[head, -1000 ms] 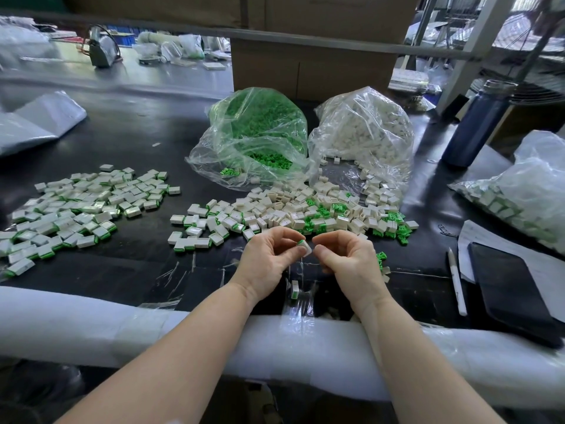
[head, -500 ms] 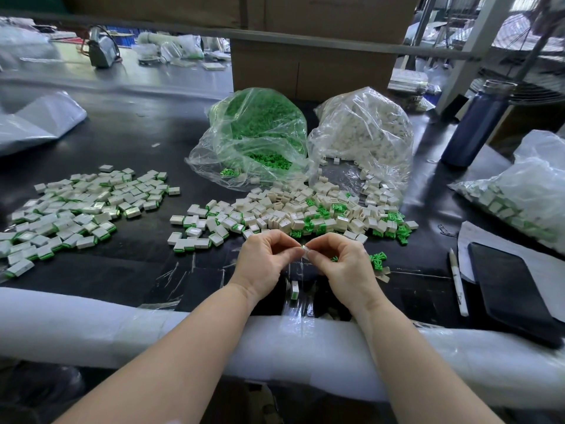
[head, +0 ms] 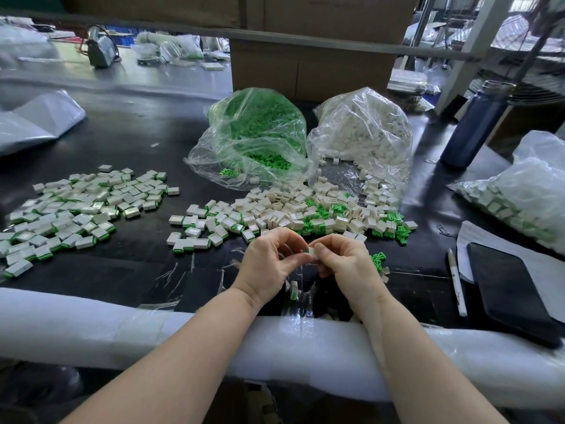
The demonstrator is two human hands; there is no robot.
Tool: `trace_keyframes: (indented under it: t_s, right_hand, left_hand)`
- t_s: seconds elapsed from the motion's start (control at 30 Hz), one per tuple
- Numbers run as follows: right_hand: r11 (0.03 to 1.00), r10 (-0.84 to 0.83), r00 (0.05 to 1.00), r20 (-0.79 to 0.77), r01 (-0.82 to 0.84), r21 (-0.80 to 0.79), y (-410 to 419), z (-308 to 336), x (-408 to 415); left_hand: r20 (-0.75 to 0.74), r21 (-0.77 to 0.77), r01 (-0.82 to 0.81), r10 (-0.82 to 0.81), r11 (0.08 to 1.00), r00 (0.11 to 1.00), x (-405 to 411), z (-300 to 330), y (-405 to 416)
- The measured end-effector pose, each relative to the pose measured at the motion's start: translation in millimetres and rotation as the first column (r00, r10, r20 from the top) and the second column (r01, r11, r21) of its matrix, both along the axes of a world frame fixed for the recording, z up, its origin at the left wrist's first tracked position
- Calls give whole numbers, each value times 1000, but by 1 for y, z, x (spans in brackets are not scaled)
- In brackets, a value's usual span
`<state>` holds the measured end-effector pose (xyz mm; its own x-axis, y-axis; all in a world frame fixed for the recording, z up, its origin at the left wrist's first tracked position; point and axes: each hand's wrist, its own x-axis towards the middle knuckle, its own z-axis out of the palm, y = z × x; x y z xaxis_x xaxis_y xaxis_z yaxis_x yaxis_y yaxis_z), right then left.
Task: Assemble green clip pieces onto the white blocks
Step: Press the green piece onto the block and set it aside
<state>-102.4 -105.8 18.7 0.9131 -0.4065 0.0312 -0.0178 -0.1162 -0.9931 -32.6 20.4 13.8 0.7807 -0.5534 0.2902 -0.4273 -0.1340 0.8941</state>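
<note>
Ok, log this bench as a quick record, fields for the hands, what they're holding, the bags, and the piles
left hand: pinches the white block from its left
right hand: pinches the white block, a green clip at its left edge
bags: green clips bag left of white blocks bag
loose parts pile: centre, beyond the hands
assembled pile: far left
phone: right, beside a pen

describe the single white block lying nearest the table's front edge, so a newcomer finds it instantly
Start at the white foam padding along the black table's near edge. Just beyond it, below the two hands, one small white plastic block with a green clip stands alone on clear tape, apart from the piles.
</note>
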Motion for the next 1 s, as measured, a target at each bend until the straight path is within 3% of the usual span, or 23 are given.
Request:
trace_keyframes:
  t_s: [0.53, 0.73, 1.0]
  right_hand:
    - [996, -23, 1000, -2, 23, 82, -2, 2, 0]
    - [992, -19, 1000, -10, 20, 123, -3, 2, 0]
    - [985, -59, 998, 23, 54, 164, -4, 0, 0]
  left_hand:
    - [166, 74, -2, -11, 997, 986, -3, -1, -3]
    - [291, 144, -12, -31, 990, 956, -5, -1, -4]
    - [310, 184, 14, -72, 983, 948, -6, 0, -6]
